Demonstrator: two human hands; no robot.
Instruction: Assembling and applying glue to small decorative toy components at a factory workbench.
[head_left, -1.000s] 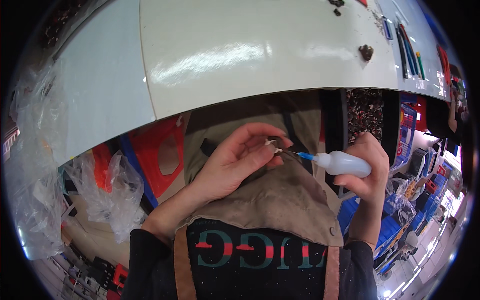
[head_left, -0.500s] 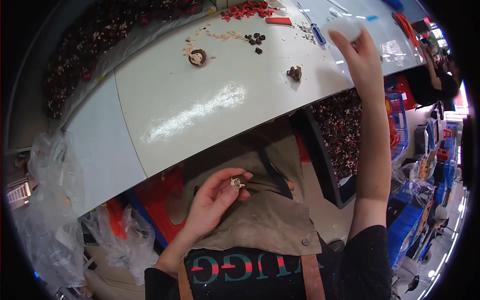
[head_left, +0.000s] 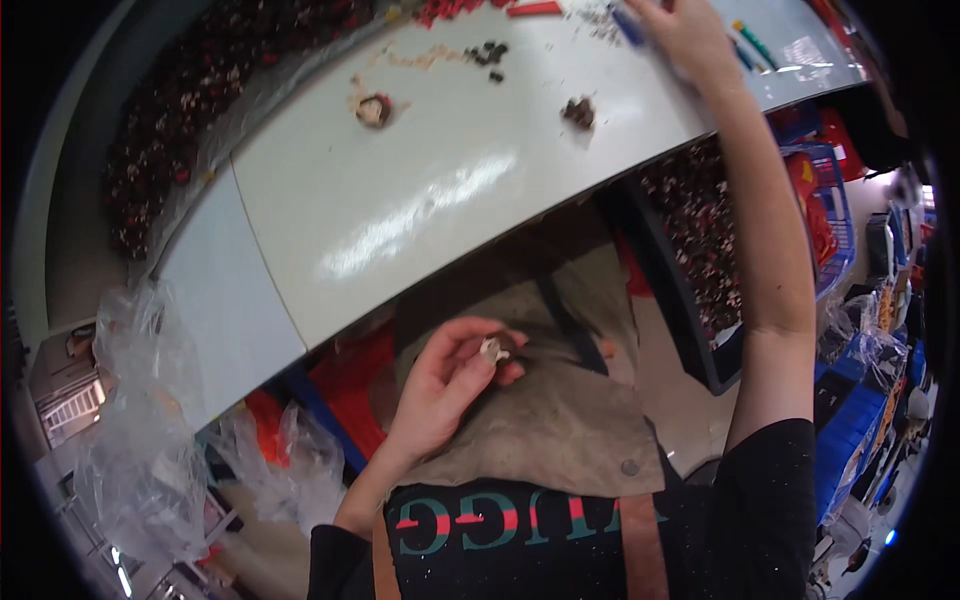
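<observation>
Over my apron, my left hand (head_left: 440, 385) is closed around a small brown and cream figure piece (head_left: 496, 348), held between thumb and fingers. My right arm stretches to the far right of the table, where my right hand (head_left: 690, 40) is beside a blue-handled tool (head_left: 628, 27). The fingertips of that hand run to the upper edge and blur, so what they hold is unclear. On the table stand a round brown and cream figure piece (head_left: 374, 110) and a dark brown piece (head_left: 579, 113).
Small cream bits (head_left: 430, 57), dark bits (head_left: 487, 52) and red bits (head_left: 450, 10) lie along the far table. A red bar (head_left: 535, 9) is there too. A black bin (head_left: 690, 240) full of pieces stands right. Plastic bags (head_left: 145, 430) hang left; a heap of pieces (head_left: 200, 110) fills the far left.
My right hand has moved farther out, toward the upper edge; the white object in it before no longer shows. The piece in my left hand shows more of its brown side. The view has shifted.
</observation>
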